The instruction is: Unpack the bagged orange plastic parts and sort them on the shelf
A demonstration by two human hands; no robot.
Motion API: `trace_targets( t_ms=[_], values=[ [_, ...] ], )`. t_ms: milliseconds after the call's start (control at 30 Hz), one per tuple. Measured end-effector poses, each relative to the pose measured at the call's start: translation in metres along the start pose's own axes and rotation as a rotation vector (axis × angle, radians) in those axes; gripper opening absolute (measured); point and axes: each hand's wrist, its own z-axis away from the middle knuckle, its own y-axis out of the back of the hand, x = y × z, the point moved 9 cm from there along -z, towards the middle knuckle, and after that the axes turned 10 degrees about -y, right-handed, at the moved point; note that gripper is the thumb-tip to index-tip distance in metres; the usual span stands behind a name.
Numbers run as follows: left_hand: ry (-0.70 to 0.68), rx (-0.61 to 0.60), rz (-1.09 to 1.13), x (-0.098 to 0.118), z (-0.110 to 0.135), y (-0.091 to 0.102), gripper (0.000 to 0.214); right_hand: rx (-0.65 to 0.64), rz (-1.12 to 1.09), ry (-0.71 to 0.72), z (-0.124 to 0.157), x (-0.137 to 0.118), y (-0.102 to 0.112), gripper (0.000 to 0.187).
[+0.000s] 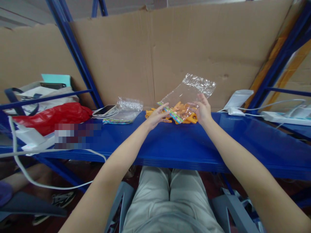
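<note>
Cardboard sheets back a blue metal shelf (170,142), and the person sits close against it with both arms reaching over its front edge. Between the hands stands a clear bag (188,92), its long axis slanting from the left hand up and away toward the right. The crinkled end points up at the cardboard, and the end with the patterned strip (173,115) sits low, by the grip. Inside, sunk to the bottom just between the two hands, lies a heap of orange plastic pieces (186,114); a few more lie on the shelf just left of the bag.

The right hand (202,111) has the bag's right side, fingers loosely curled up against the film. The left hand (156,116) has its fingers stretched out, tips on the patterned strip; I cannot tell whether it pinches it.

Left of the grip lies a second clear bag (126,109), flat on the shelf, then a phone (105,110) and a red plastic bag (57,116). Right of the grip are a white pouch (239,98) and a white power strip (283,117), well apart from the hands.
</note>
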Motion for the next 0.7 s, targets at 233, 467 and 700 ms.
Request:
trace_targets(
  t_ms=[233, 467, 700],
  values=[
    [-0.102, 0.225, 0.002, 0.001, -0.009, 0.022, 0.06, -0.09, -0.01, 0.001, 0.003, 0.001, -0.012, 0.075],
    [-0.248, 0.637, 0.077, 0.042, -0.013, 0.08, 0.066, -0.092, 0.006, -0.016, 0.007, 0.0, -0.013, 0.076],
    [-0.208, 1.022, -0.161, 0.075, 0.011, 0.173, 0.074, -0.076, 0.075, -0.034, 0.008, 0.001, -0.013, 0.077]
  ],
)
